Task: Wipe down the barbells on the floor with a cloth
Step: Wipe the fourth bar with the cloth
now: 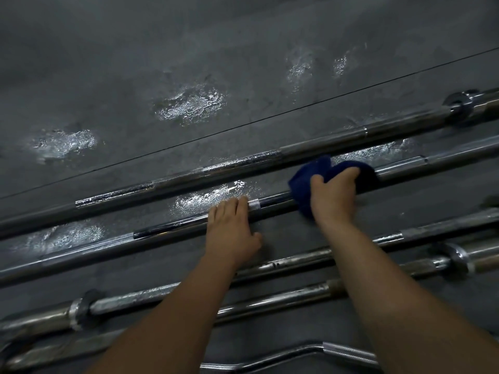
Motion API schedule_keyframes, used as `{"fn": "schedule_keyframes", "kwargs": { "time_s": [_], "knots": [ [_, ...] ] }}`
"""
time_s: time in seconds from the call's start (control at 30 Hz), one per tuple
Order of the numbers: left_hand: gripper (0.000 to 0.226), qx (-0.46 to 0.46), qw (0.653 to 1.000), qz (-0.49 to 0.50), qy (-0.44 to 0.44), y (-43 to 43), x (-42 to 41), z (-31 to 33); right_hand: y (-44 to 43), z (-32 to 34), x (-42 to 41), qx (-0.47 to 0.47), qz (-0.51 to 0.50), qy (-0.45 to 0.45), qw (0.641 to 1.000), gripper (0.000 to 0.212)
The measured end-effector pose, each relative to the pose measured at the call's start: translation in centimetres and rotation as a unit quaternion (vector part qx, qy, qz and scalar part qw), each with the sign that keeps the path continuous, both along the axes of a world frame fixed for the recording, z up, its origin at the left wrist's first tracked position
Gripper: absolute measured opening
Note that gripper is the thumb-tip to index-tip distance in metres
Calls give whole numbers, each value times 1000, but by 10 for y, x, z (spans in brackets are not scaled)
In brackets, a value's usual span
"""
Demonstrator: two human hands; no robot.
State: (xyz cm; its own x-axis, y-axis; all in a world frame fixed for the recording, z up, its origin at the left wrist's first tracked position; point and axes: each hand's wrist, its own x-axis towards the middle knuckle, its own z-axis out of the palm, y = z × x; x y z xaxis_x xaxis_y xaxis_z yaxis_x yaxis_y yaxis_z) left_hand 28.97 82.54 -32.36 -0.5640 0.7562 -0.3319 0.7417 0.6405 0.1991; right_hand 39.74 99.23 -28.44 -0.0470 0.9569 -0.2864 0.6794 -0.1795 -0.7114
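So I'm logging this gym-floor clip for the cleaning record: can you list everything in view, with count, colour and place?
straight barbells: five, silver steel, lying side by side diagonally across the floor
barbell being wiped: second from the far side, under both hands
curl bar: one, chrome, bent, at the bottom edge
cloth: one, dark blue, bunched over the wiped barbell
floor: dark grey, with shiny wet-looking patches
floor seam: one thin dark line, beyond the bars
left hand: fingers flat on the wiped barbell
right hand: gripping the cloth on the same bar

Two bare forearms, left hand (232, 233) and right hand (333, 197) ungloved.
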Motion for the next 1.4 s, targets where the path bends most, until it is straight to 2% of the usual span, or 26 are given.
{"fn": "schedule_keyframes", "kwargs": {
  "time_s": [0.07, 0.13, 0.2, 0.33, 0.4, 0.47, 0.5, 0.53, 0.6, 0.67, 0.7, 0.73, 0.8, 0.87, 0.93, 1.0, 1.03, 1.07, 1.1, 1.17, 1.23, 1.27, 1.33, 1.4],
  "knots": [
    [85, 4, 1000, 4, 3, 0, 4, 0, 6, -14, 11, 68, 64, -108, 990, 47],
    [85, 8, 1000, 12, 2, -1, 5, 1, -2, -26, 14, 110, 140, -173, 969, 45],
    [85, 9, 1000, 18, 3, -2, 8, 1, -24, -29, 5, 113, 216, -189, 951, 33],
    [72, 43, 999, 21, 10, -6, 12, -1, -67, -28, -22, 78, 420, -155, 891, 31],
    [76, 30, 1000, 5, -1, -11, 10, 0, -46, -28, -10, 70, 383, -142, 910, 31],
    [77, 23, 1000, 0, -12, -12, 8, 1, -10, -29, 17, 83, 243, -160, 953, 30],
    [75, 25, 1000, 7, -15, -11, 9, 2, -2, -30, 27, 78, 196, -168, 963, 30],
    [72, 28, 999, 15, -14, -9, 11, 4, -3, -29, 28, 67, 191, -168, 965, 31],
    [70, 30, 999, 29, -5, -6, 13, 6, -25, -27, 10, 47, 304, -135, 942, 36],
    [70, 25, 999, 24, -4, -8, 10, 7, -46, -32, 2, 43, 439, -126, 889, 44],
    [70, 22, 1000, 16, -7, -10, 8, 6, -40, -30, 6, 51, 451, -138, 880, 43],
    [70, 22, 1000, 7, -7, -12, 7, 6, -27, -30, 14, 56, 414, -154, 895, 38],
    [74, 32, 999, 2, -5, -16, 11, 6, -1, -33, 34, 45, 266, -173, 947, 30],
    [78, 38, 999, 10, 2, -17, 21, 4, -9, -34, 35, 35, 224, -176, 958, 30],
    [77, 45, 999, 24, 12, -16, 28, 2, -37, -28, 16, 17, 305, -129, 943, 32],
    [71, 55, 998, 38, 14, -13, 26, 4, -55, -31, 7, 28, 431, -109, 895, 42],
    [68, 52, 998, 40, 13, -14, 23, 6, -51, -31, 10, 30, 463, -103, 880, 46],
    [65, 43, 998, 37, 14, -15, 21, 7, -39, -31, 18, 36, 459, -95, 882, 46],
    [63, 35, 999, 32, 17, -16, 19, 8, -26, -33, 28, 54, 428, -90, 898, 41],
    [61, 22, 999, 23, 17, -17, 17, 8, -2, -38, 53, 127, 296, -127, 938, 31],
    [59, 7, 1000, 19, 15, -15, 18, 7, 7, -42, 73, 173, 170, -187, 952, 30],
    [58, 7, 1000, 24, 14, -13, 19, 8, 2, -45, 72, 182, 151, -196, 952, 32],
    [53, 11, 999, 43, 2, -10, 21, 10, -28, -50, 48, 211, 223, -195, 932, 31],
    [52, 16, 999, 51, -10, -9, 22, 11, -68, -52, 16, 237, 378, -162, 880, 29]
  ]
}}
